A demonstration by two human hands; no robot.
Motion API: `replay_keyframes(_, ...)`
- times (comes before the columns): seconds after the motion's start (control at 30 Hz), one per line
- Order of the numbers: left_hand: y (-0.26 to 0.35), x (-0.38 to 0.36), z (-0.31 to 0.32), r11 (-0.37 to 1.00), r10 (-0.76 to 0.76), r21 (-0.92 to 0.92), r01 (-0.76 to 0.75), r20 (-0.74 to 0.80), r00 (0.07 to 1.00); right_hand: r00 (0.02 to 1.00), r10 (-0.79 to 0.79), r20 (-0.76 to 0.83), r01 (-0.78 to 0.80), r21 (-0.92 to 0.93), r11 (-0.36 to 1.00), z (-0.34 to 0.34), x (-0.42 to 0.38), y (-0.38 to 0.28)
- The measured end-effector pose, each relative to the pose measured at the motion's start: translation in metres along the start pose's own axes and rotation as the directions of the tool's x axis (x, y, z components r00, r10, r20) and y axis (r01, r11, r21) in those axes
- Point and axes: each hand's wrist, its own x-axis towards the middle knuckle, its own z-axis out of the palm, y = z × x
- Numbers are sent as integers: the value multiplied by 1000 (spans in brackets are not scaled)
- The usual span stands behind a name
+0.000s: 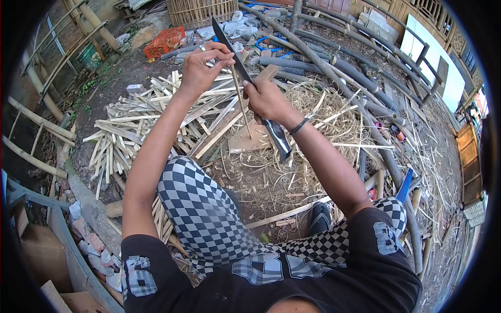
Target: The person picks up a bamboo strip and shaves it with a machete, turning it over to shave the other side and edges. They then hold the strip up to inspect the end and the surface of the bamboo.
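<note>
My left hand (204, 69), with a ring on one finger, pinches the upper end of a thin bamboo strip (241, 104). The strip slants down to a flat wooden board (244, 144) on the ground, its lower end at or just above the board. A long dark-bladed knife (228, 44) is in my right hand (269, 101), fingers wrapped round it, the tip pointing up and away. Its blade lies against or very near the strip just below my left fingers. A dark, shiny length (277, 140) extends below my right hand toward me. A wooden piece (267, 73) shows behind that hand.
Split bamboo strips (125, 130) lie heaped at the left, with curly shavings (323, 117) at the right. Long poles (334, 73) cross the ground behind. An orange crate (165, 43) and a woven basket (201, 13) stand farther back. A blue-handled tool (405, 183) is near my right knee.
</note>
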Motion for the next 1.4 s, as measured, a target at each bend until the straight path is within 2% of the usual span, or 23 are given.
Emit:
replay_keyframes(0.03, 4, -1, 0, 999, 14, 36, -14, 0, 1000, 1000, 7, 5, -7, 1, 1000, 4, 7, 2)
replay_keyframes(0.1, 2, -3, 3, 1000, 21, 13, -21, 2, 1000, 950, -229, -213, 197, -164, 967, 20, 22, 19)
replay_keyframes(0.17, -7, -7, 0, 999, -31, 18, 31, -1, 1000, 962, -180, -204, 146, -169, 975, 41, 21, 45)
replay_keyframes(0.3, -21, -10, -3, 994, -71, -81, 68, -23, 997, 982, -135, -133, 108, -196, 975, 48, 23, 50)
replay_keyframes(0.37, -14, -9, -5, 997, -44, 60, 45, -26, 999, 980, -147, -132, 111, -252, 961, 42, 26, 50)
replay_keyframes(0.43, -11, -9, -7, 994, -70, 86, 71, -15, 997, 989, -123, -86, 101, -231, 968, 27, 26, 40)
replay_keyframes(0.5, -14, -7, -7, 996, -48, 70, 49, -26, 999, 987, 37, 154, -24, -82, 996, 11, 25, 24)
replay_keyframes(0.53, -9, -7, -7, 998, -45, 46, 46, -23, 999, 992, 3, 128, -9, 45, 999, 11, 25, 22)
replay_keyframes(0.7, -1, -7, 0, 998, -67, 6, 67, 36, 997, 996, -85, 21, 80, 191, 978, 10, 27, 23)
replay_keyframes(0.77, -1, -8, 3, 945, -219, -243, 220, 31, 975, 991, -134, -28, 135, 40, 990, 10, 28, 18)
replay_keyframes(0.8, -3, -8, 3, 919, -223, -322, 226, 46, 974, 989, -142, -44, 144, 35, 989, 8, 27, 18)
replay_keyframes(0.83, -6, -9, 3, 921, -218, -321, 223, 49, 975, 988, -144, -48, 146, 37, 989, 7, 29, 18)
replay_keyframes(0.9, -10, -11, 6, 918, -159, -359, 170, 60, 985, 945, -261, -195, 249, -83, 965, 6, 30, 20)
replay_keyframes(0.93, -7, -12, 7, 911, -163, -370, 181, 80, 983, 945, -259, -199, 248, -82, 965, 1, 23, 11)
replay_keyframes(1.0, -3, -13, 12, 877, -184, -439, 196, 72, 980, 987, -111, -115, 120, 71, 990, -13, 5, -18)
replay_keyframes(1.03, -4, -13, 14, 837, -208, -505, 211, 64, 976, 986, -113, -119, 122, 74, 990, -12, 7, -16)
replay_keyframes(1.07, -5, -13, 15, 795, -241, -553, 250, 90, 966, 959, -205, -194, 210, 7, 978, -9, 11, -12)
replay_keyframes(1.1, -6, -13, 16, 797, -239, -551, 249, 92, 967, 918, -298, -261, 291, -68, 954, -8, 13, -9)
replay_keyframes(1.17, 2, -13, 14, 786, -349, -491, 376, 149, 925, 906, -324, -273, 310, -96, 946, -11, 7, -14)
replay_keyframes(1.23, 3, -13, 13, 789, -370, -449, 419, 196, 908, 892, -353, -283, 329, -129, 935, -13, 4, -16)
replay_keyframes(1.3, 2, -15, 18, 673, -380, -574, 465, 271, 884, 868, -381, -318, 364, -114, 925, -15, 3, -16)
replay_keyframes(1.33, 12, -12, 15, 647, -408, -550, 528, 335, 849, 867, -381, -320, 364, -114, 924, -17, 3, -16)
replay_keyframes(1.4, 9, -12, 17, 624, -388, -565, 540, 376, 842, 876, -378, -299, 372, -80, 925, -23, 1, -17)
